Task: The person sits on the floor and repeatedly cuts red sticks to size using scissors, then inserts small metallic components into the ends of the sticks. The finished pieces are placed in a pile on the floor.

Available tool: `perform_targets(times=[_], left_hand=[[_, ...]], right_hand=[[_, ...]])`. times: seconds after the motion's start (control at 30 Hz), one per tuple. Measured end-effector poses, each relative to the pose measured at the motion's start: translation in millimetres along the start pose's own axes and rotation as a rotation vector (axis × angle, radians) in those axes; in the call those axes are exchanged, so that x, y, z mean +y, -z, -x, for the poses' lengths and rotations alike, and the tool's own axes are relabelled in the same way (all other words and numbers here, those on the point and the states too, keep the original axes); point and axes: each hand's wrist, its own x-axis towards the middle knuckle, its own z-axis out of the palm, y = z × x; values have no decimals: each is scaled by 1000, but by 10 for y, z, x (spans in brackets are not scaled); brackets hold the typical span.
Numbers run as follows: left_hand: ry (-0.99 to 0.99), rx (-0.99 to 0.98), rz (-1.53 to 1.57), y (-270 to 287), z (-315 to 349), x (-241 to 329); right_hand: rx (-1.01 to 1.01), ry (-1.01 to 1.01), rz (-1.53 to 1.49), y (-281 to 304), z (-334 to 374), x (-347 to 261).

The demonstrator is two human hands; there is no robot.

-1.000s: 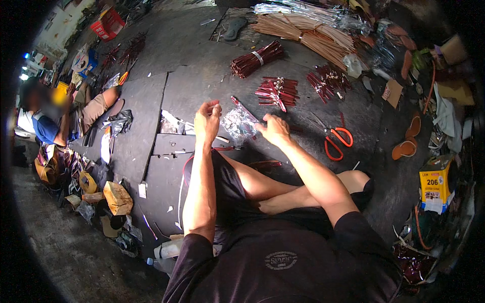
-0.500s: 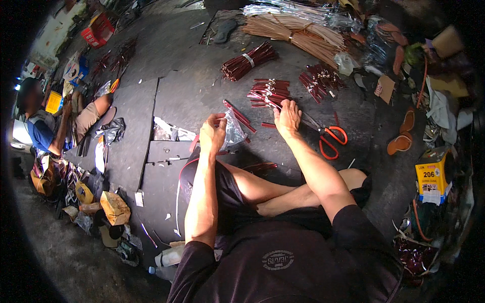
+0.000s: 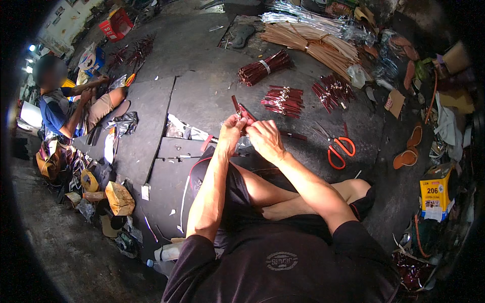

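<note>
My left hand (image 3: pixel 231 132) is closed in a pinch on a dark red strap (image 3: pixel 235 103), its free end sticking up past the fingertips. A small shiny metal piece shows by the thumb. My right hand (image 3: pixel 265 140) meets it from the right, fingers closed at the same strap; its fingertips are partly hidden. Other red strips lie just behind the fingers, and a clear plastic bag (image 3: pixel 244 143) shows below them. Beyond is a neat pile of red straps with metal buckles (image 3: pixel 283 102). Scissors with orange-red handles (image 3: pixel 341 151) lie at the right, blades apart.
A second strap pile (image 3: pixel 333 93) and a tied bundle of dark red strips (image 3: pixel 265 67) lie farther off. Behind them are long tan strips (image 3: pixel 308 43). Sandals (image 3: pixel 407 151) and a yellow box (image 3: pixel 435 192) stand right. A person (image 3: pixel 68 108) sits at the left.
My right hand has left the buckled strap pile and come left to meet my left hand. The red strap now stands up between them. The view has shifted slightly.
</note>
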Motion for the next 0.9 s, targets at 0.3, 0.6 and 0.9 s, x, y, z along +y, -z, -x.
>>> perform_targets(times=[0.3, 0.6, 0.9], left_hand=[[17, -297, -457, -74, 214, 279], [-161, 221, -727, 204, 51, -72], [-28, 329, -868, 188, 31, -105]], right_hand=[[-188, -663, -795, 508, -354, 635], [172, -908, -1084, 730, -296, 1515], [157, -872, 103, -16, 84, 1498]])
